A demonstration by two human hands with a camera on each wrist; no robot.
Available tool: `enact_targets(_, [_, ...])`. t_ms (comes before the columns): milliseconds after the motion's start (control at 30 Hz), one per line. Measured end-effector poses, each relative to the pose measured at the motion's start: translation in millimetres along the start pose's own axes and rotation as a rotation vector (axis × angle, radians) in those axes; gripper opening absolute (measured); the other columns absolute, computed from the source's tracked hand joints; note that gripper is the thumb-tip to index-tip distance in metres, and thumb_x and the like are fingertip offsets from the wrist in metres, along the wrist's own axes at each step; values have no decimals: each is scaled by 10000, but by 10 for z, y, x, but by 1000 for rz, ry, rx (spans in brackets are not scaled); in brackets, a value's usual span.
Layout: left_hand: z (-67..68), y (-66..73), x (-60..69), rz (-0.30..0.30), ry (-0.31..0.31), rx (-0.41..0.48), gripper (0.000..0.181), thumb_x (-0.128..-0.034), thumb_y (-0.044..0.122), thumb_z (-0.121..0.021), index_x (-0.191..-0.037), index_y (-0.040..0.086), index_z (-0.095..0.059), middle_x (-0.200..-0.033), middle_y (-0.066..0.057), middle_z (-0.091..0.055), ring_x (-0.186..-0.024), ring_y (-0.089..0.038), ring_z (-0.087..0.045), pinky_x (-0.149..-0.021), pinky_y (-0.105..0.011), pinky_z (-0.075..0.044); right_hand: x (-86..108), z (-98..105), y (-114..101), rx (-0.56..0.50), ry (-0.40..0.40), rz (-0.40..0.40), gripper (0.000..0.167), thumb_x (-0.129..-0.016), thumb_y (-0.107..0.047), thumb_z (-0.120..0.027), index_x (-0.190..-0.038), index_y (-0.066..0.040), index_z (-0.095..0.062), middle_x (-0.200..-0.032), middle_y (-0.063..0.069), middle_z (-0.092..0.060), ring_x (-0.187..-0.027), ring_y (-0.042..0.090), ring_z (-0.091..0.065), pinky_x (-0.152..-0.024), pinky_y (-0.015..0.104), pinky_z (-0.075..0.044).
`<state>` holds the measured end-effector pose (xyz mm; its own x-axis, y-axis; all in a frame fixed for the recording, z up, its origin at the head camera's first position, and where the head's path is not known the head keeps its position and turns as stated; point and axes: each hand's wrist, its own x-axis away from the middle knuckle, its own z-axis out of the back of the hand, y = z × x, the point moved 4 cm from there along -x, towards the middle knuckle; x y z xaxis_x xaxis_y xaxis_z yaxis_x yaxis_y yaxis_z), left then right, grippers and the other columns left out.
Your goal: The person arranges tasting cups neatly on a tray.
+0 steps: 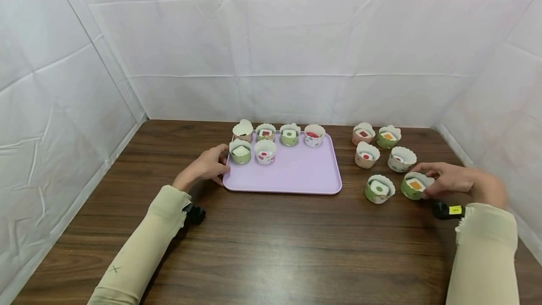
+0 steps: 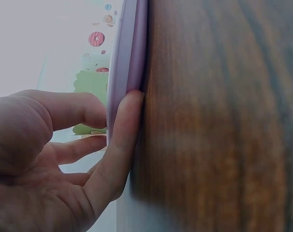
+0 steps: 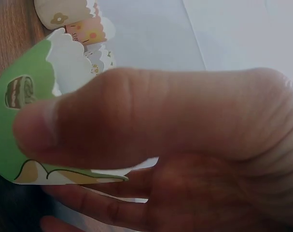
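My left hand [image 1: 208,162] pinches the left edge of a lilac tray [image 1: 292,175]; in the left wrist view, fingers lie on both sides of the tray's rim [image 2: 132,53]. On the tray stand several paper baking cups, among them a green cup [image 1: 240,158] by that hand and a white cup [image 1: 265,156] with colored prints. At the right, my right hand [image 1: 461,180] grips a green paper cup [image 1: 410,191] holding a white piece with an orange square. Its thumb [image 3: 83,130] presses the cup's printed side in the right wrist view; the far fingers are partly hidden.
Right of the tray stand more filled cups: a green cup [image 1: 377,192], a white cup [image 1: 400,161], a pale cup [image 1: 365,160], a pink cup [image 1: 362,138] and another green cup [image 1: 386,142]. White sheeting [image 1: 288,51] rises behind the brown wooden table [image 1: 271,248].
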<state>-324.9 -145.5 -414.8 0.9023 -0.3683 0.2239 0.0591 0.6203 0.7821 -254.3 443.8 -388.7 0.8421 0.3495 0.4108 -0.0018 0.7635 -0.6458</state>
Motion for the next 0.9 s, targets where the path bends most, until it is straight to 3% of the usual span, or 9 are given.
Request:
enact_targets(200, [0, -10, -12, -4, 2, -2, 599, -921, -47, -572, -1483, -42, -365, -1082, -202, -504, -830, -261, -646, -618, -371, -681, -10, 12, 11, -27, -6, 3, 391, -877, -99, -732, -1248, -142, -617, -1158, 142, -571, -943, 95, -540, -767, 240, -558])
enact_targets(333, [-5, -8, -9, 0, 2, 2, 606, -919, -49, -571, -1489, -41, -364, -1082, -200, -507, -830, -261, -649, -622, -374, -682, 6, 17, 9, 17, 16, -8, 409, -883, -125, -737, -1269, -82, -607, -1175, 113, -595, -967, 71, -544, -781, 234, -556])
enact_targets(433, [-6, -8, -3, 2, 5, 5, 606, -917, -50, -571, -1488, -37, -367, -1073, -191, -505, -826, -259, -647, -621, -375, -682, 28, 28, -13, 96, 47, -2, 488, -881, -154, -739, -1303, 21, -568, -1192, 89, -615, -1004, 80, -540, -785, 226, -527])
enact_targets(533, [-5, -10, 1, 1, 7, -1, 601, -919, -46, -572, -1485, -35, -370, -1066, -184, -500, -828, -258, -645, -619, -371, -681, 52, 47, -23, 97, 57, -5, 471, -885, -158, -729, -1295, 17, -576, -1178, 72, -622, -989, 67, -543, -783, 228, -524])
enact_targets(600, [-5, -10, 3, 1, 7, -4, 602, -922, -42, -572, -1488, -33, -368, -1068, -184, -499, -830, -260, -644, -621, -369, -681, 66, 60, -26, 85, 51, -4, 421, -897, -169, -717, -1272, -28, -591, -1173, 56, -619, -987, 47, -538, -781, 224, -513])
enact_targets(700, [-3, -11, 4, 2, 6, -3, 605, -922, -39, -572, -1490, -32, -365, -1071, -184, -500, -830, -260, -645, -623, -368, -681, 84, 70, -25, -13, 20, -11, 339, -912, -135, -701, -1231, -77, -602, -1140, 57, -611, -955, 48, -569, -798, 248, -569])
enact_targets(900, [-4, -6, 2, 1, 7, 3, 609, -918, -38, -572, -1491, -32, -365, -1066, -180, -499, -816, -255, -647, -622, -368, -681, 114, 95, -65, 2, 20, 44, 269, -935, -121, -664, -1188, -206, -626, -1146, -37, -601, -965, -9, -562, -792, 219, -555])
